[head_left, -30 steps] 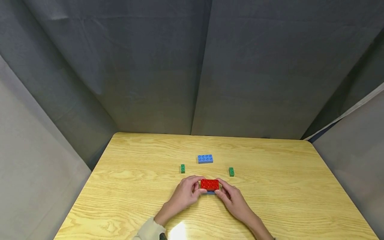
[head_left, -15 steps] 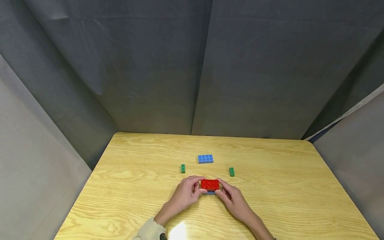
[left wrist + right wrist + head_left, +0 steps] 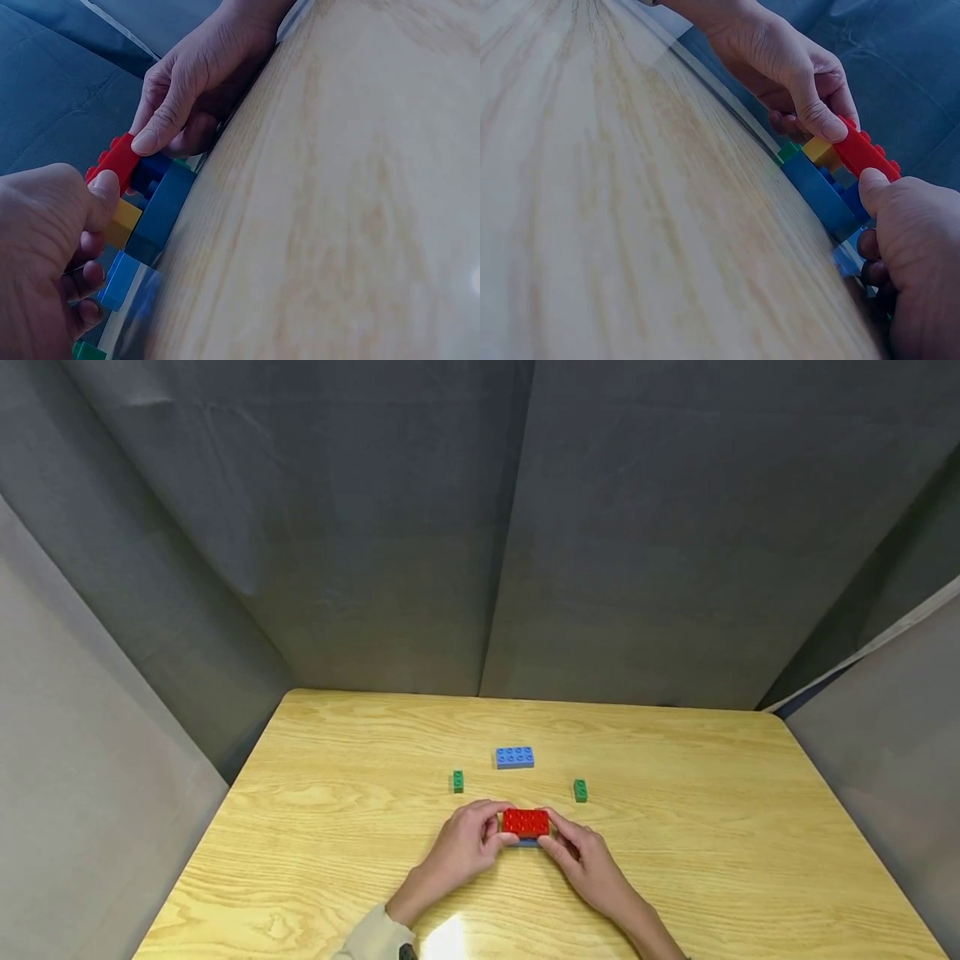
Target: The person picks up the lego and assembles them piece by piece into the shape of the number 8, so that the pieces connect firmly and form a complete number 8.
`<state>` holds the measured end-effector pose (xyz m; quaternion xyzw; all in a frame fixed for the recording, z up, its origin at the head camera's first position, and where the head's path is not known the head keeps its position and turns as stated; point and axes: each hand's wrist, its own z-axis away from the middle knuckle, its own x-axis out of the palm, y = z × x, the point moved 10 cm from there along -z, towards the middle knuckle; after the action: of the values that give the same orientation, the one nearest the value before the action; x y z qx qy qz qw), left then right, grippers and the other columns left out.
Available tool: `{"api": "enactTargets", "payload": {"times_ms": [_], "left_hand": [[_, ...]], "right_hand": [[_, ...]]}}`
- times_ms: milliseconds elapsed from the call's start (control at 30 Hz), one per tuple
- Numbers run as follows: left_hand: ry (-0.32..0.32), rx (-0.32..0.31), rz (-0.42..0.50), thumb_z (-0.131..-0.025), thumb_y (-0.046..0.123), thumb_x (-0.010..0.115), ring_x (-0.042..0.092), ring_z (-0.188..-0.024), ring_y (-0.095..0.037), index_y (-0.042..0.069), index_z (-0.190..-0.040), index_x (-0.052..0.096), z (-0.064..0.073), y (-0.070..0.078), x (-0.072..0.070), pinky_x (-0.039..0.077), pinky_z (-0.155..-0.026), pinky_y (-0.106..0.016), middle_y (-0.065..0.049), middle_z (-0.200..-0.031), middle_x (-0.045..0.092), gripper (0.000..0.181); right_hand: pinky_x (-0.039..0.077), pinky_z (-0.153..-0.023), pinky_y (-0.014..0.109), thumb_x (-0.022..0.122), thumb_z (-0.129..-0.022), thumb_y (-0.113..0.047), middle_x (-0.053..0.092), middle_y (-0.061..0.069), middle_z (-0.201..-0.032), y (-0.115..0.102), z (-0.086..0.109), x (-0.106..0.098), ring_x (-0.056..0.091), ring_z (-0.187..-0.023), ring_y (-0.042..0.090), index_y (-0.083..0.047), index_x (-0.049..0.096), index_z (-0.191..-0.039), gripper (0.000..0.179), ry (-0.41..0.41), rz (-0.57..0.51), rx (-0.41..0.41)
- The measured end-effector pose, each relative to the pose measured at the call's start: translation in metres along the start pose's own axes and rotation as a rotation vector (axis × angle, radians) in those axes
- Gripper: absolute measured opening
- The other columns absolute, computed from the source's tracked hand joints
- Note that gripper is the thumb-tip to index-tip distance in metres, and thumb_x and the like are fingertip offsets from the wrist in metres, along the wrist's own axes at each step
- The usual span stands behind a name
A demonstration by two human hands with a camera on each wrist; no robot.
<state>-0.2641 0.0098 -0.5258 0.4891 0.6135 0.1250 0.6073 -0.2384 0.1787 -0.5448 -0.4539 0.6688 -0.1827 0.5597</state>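
Observation:
Both hands hold a red toy brick point(image 3: 526, 822), studs up, at its two ends. My left hand point(image 3: 467, 841) pinches the left end and my right hand point(image 3: 591, 866) the right end, thumbs on the near side. Beneath it, a longer blue brick point(image 3: 161, 214) lies on the table. Between the two sit a yellow brick point(image 3: 124, 223) on the left and a dark blue brick point(image 3: 853, 199) on the right, with some blue studs showing in the gap. In the right wrist view the red brick lies right along the tops of these bricks.
Behind the hands on the wooden table point(image 3: 337, 827) lies another blue brick point(image 3: 514, 758). A small green brick point(image 3: 458, 782) lies to its left, a second green brick point(image 3: 581, 791) to its right. Grey curtains point(image 3: 375, 568) stand behind the table and along its sides.

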Motion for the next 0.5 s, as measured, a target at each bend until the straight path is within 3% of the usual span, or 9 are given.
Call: {"api": "enactTargets", "payload": {"times_ms": [367,500], "left_hand": [[0.017,0.007,-0.002,-0.093,0.027,0.080,0.043,-0.061,0.001,0.008,-0.128,0.072,-0.0003,-0.0002,0.0001,0.039,-0.056,-0.018,0.011,-0.074,0.052,0.040],[0.020,-0.005,-0.003,-0.093,0.027,0.080,0.043,-0.062,0.001,0.009,-0.127,0.073,-0.0016,-0.0008,-0.0006,0.040,-0.057,-0.018,0.011,-0.074,0.052,0.039]], "right_hand": [[0.040,-0.057,0.021,0.070,-0.101,-0.018,0.050,-0.011,-0.075,0.0009,-0.0006,-0.0008,0.041,-0.064,0.000,0.005,0.060,-0.142,0.048,0.000,0.020,0.036],[0.047,-0.065,0.022,0.071,-0.101,-0.018,0.071,-0.001,-0.093,0.0010,-0.0024,-0.0022,0.051,-0.075,0.000,0.005,0.061,-0.141,0.048,0.014,0.031,0.039]]}}
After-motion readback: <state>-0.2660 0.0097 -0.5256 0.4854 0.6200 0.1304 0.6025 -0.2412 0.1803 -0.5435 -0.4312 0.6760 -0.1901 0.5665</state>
